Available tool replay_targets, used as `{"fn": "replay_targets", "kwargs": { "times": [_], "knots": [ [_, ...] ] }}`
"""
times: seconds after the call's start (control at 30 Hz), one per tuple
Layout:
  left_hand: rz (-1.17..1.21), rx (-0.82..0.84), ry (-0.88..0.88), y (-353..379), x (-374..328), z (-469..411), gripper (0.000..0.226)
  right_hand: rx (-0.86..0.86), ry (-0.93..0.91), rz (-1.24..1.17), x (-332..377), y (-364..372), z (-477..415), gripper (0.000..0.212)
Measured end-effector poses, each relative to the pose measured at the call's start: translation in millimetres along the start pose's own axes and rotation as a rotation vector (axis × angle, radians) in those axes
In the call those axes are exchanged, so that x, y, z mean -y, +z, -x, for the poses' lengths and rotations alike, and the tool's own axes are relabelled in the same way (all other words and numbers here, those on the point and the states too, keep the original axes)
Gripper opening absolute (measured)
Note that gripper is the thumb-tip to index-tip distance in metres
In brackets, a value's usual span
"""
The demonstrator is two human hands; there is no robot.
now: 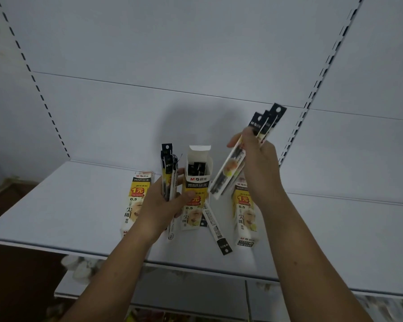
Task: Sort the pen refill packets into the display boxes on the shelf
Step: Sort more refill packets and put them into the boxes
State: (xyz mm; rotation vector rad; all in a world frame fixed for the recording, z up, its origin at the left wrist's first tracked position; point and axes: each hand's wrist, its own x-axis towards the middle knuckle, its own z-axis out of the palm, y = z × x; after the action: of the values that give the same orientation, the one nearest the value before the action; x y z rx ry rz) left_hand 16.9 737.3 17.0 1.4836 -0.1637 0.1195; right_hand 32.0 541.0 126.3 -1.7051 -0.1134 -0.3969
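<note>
Three yellow-and-white display boxes stand on the white shelf (pixel 56 212): a left box (pixel 135 201), a middle box (pixel 196 194) with its top flap open and dark packets inside, and a right box (pixel 243 212). My left hand (pixel 163 208) grips a bunch of refill packets (pixel 169 170) upright beside the middle box. Above and right of the middle box, my right hand (pixel 258 166) holds a fanned bunch of packets (pixel 233 168), tilted. One loose packet (pixel 216 228) lies on the shelf between the middle and right boxes.
A white back panel (pixel 196 66) with slotted uprights (pixel 312 89) rises behind the shelf. A lower shelf (pixel 196 291) shows beneath the front edge, with pale round objects (pixel 79 266) at its left. Bare shelf surface stretches left and right of the boxes.
</note>
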Motion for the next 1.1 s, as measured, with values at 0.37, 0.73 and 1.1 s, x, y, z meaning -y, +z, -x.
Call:
{"fn": "replay_targets", "kwargs": {
  "times": [0.37,0.73,1.1],
  "knots": [
    [-0.073,0.015,0.008,-0.1,-1.3,4.1,0.039,-0.114,-0.228,-0.004,29.8,17.5,0.9,0.030],
    [-0.090,-0.005,0.005,3.1,-3.7,6.7,0.036,-0.134,-0.218,-0.049,28.2,23.5,0.8,0.025],
    [-0.105,0.001,0.035,5.7,-5.3,6.3,0.038,0.119,-0.207,0.108,14.3,22.5,3.0,0.020]
  ]
}}
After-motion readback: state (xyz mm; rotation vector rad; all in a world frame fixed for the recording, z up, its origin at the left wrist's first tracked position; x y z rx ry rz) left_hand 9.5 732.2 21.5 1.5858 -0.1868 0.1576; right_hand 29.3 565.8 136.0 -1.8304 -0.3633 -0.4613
